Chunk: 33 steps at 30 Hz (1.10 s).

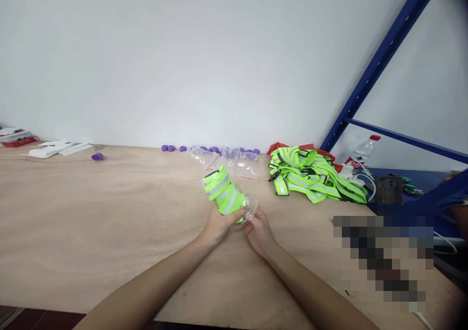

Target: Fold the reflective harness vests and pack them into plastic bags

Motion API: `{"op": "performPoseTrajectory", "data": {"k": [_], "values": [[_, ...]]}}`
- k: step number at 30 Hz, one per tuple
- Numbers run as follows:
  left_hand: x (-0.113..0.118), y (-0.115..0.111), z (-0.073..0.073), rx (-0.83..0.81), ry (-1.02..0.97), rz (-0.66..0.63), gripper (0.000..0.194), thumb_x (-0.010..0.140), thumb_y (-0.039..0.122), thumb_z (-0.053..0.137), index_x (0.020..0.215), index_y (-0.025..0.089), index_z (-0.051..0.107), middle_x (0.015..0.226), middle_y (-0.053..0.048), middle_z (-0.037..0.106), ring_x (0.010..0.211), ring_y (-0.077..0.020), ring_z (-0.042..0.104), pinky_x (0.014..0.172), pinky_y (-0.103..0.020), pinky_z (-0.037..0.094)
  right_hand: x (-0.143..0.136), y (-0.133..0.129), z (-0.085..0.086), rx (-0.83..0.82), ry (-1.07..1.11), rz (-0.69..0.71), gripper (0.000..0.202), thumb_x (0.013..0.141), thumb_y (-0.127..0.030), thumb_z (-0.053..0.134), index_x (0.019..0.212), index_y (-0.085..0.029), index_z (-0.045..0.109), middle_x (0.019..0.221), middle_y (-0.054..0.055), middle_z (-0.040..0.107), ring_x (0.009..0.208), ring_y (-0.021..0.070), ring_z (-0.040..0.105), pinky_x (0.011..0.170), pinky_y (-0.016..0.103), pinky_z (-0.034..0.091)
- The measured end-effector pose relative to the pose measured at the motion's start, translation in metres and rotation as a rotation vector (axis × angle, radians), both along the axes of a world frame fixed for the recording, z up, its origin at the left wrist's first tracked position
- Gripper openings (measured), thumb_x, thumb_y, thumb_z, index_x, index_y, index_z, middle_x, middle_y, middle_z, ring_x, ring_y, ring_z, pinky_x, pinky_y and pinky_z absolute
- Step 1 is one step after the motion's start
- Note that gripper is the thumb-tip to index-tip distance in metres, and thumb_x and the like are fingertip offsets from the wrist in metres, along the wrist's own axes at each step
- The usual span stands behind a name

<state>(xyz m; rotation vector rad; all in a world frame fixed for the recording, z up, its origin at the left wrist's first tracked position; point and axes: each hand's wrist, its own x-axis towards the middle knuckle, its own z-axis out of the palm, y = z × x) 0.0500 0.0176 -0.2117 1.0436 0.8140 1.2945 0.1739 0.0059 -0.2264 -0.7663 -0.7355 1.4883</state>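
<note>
A folded neon-yellow reflective strap (224,191) with silver stripes sits inside a clear zip bag (250,211), held above the wooden table. My left hand (218,225) is closed around the lower left of the bagged strap, thumb across its front. With its fingers pinched, my right hand (260,232) grips the bag's edge, where a red line runs along the opening. Behind them on the table lie several clear plastic bags (244,169). To the right is a tangled heap of similar reflective straps (303,174) with black buckles.
Small purple rolls (168,148) line the wall, and one purple roll (97,157) lies apart at left. White papers (58,148) are at the far left. On the right stand a bottle (363,152) and a blue metal frame (380,59). A pixelated patch covers the table's right side.
</note>
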Motion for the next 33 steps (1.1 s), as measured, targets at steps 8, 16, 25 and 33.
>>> {"op": "performPoseTrajectory", "data": {"k": [8, 16, 25, 33], "values": [[0.002, 0.0, -0.001, -0.017, 0.012, -0.012, 0.053, 0.057, 0.042, 0.092, 0.097, 0.013, 0.073, 0.1, -0.012, 0.077, 0.091, -0.0291, 0.072, 0.085, -0.04, 0.057, 0.005, -0.001, 0.004, 0.011, 0.012, 0.102, 0.026, 0.053, -0.024, 0.086, 0.078, -0.023, 0.079, 0.081, 0.002, 0.078, 0.076, 0.0192, 0.069, 0.074, 0.031, 0.056], [-0.007, 0.008, 0.001, -0.07, 0.037, 0.044, 0.048, 0.059, 0.045, 0.089, 0.091, 0.013, 0.073, 0.089, -0.011, 0.077, 0.085, -0.0283, 0.072, 0.079, -0.038, 0.055, 0.007, 0.002, 0.006, 0.013, -0.254, 0.084, 0.039, 0.061, -0.049, 0.089, 0.082, -0.019, 0.075, 0.078, 0.004, 0.076, 0.069, 0.0211, 0.071, 0.066, 0.034, 0.059], [-0.018, 0.01, 0.008, -0.076, 0.028, 0.108, 0.05, 0.06, 0.045, 0.09, 0.095, 0.014, 0.072, 0.096, -0.01, 0.077, 0.088, -0.0258, 0.071, 0.082, -0.035, 0.053, 0.011, 0.004, 0.015, -0.071, -0.207, -0.049, 0.061, 0.058, -0.074, 0.08, 0.077, -0.021, 0.059, 0.067, -0.004, 0.065, 0.051, 0.0144, 0.064, 0.043, 0.028, 0.056], [-0.02, 0.013, 0.0, -0.081, -0.014, -0.015, 0.048, 0.065, 0.044, 0.089, 0.098, 0.013, 0.073, 0.1, -0.011, 0.076, 0.09, -0.0257, 0.07, 0.084, -0.035, 0.053, 0.014, 0.004, 0.016, -0.039, -0.265, -0.071, 0.048, 0.058, -0.057, 0.089, 0.073, -0.018, 0.066, 0.062, -0.002, 0.065, 0.054, 0.0136, 0.064, 0.048, 0.024, 0.056]]}}
